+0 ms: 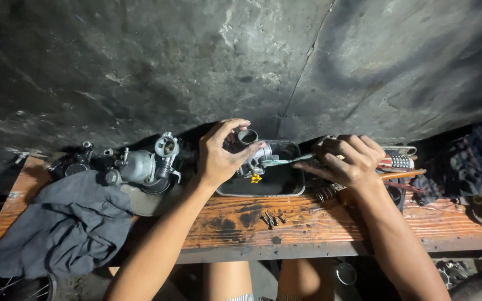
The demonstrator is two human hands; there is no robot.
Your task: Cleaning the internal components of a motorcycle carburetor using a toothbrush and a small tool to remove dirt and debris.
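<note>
The left hand (218, 156) grips a small metal carburettor part (252, 153) and holds it over the black tray (274, 184) at the far edge of the desk (319, 220), about midway along. The right hand (347, 161) is closed around a green-handled brush (285, 161) whose tip points at the part.

To do this cleaning well, I judge the part should stay above the tray so drips and any loose pieces fall inside it, with the left fingers kept off the openings being worked. Short, light strokes suit it; a hard push could twist the part out of the grip.

Small screws (271, 218) lie loose near the near edge and could roll off if knocked. Another carburettor (146, 164) sits toward the far left corner, beside a grey rag (68, 228).
</note>
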